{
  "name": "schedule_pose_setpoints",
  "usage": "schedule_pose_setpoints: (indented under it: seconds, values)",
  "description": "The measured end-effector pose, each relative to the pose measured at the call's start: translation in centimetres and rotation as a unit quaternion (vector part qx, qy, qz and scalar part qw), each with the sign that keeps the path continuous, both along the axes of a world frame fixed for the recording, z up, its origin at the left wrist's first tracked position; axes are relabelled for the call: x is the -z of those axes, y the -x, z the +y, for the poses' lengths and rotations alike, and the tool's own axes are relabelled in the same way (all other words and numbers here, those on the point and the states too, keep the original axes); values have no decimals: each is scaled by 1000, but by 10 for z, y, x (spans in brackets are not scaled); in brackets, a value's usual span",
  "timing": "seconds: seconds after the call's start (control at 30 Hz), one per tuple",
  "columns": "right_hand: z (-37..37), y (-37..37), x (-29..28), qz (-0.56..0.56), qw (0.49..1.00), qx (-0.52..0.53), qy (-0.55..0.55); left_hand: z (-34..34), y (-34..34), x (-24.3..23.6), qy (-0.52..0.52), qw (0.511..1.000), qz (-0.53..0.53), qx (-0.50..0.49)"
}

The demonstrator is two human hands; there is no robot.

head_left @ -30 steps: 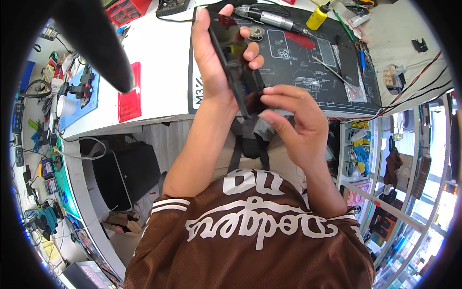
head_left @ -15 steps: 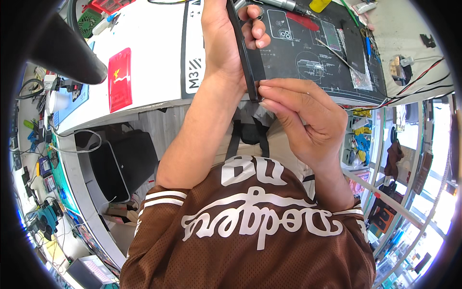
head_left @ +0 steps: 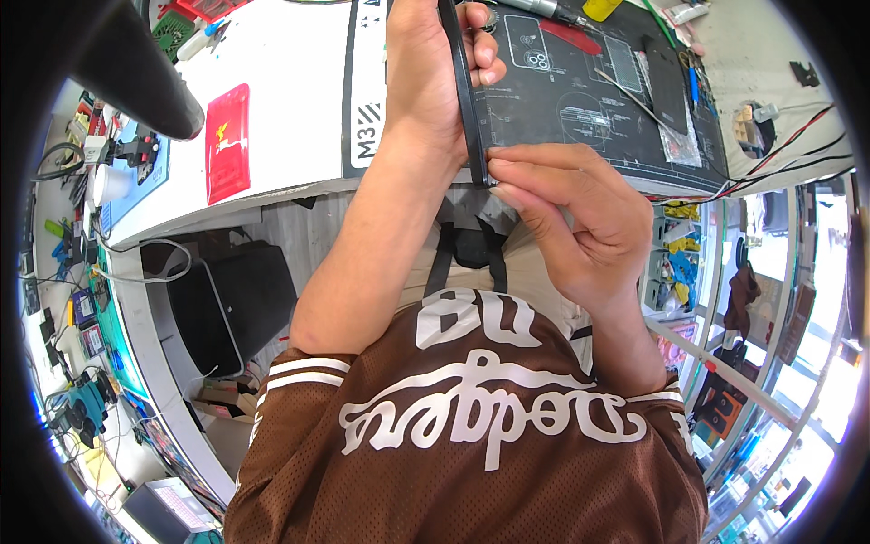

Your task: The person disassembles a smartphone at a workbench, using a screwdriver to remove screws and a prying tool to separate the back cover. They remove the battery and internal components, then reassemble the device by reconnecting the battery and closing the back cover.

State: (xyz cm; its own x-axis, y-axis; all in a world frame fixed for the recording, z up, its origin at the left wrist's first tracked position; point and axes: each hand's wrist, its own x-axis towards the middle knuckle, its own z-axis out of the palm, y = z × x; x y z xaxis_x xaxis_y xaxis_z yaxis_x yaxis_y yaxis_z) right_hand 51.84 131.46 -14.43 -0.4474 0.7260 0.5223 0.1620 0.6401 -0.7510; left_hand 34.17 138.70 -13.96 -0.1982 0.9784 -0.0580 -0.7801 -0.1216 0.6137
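My left hand is wrapped round a black phone, which it holds almost edge-on above the front of the bench, fingertips curled past its right side. My right hand has its thumb and fingertips closed on the lower end of the phone; whether anything small sits between them is too small to tell. Behind the phone lies a dark printed work mat with a metal tool and a cylindrical handpiece on it.
A red flat packet lies on the white bench top to the left, below a dark cylindrical arm. A blue mat with cables is at far left. A black chair stands under the bench; shelves are at right.
The phone and my left hand have moved up and slightly right, turning more edge-on. My right fingers and thumb have closed in on the phone's lower end.
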Motion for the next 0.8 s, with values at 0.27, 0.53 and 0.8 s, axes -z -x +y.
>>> schedule_pose_setpoints:
  seconds: [0.27, 0.53, 0.8]
  values:
    - [-4, 1, 5, -6, 998, 40, -54, 0, -5, 1, -10, 999, 22, 23]
    - [-5, 1, 12, 14, 997, 47, -62, 0, -13, 2, 69, 993, 98, 10]
    - [-10, 2, 17, 44, 997, 62, -21, 0, -16, -2, 89, 986, 140, 17]
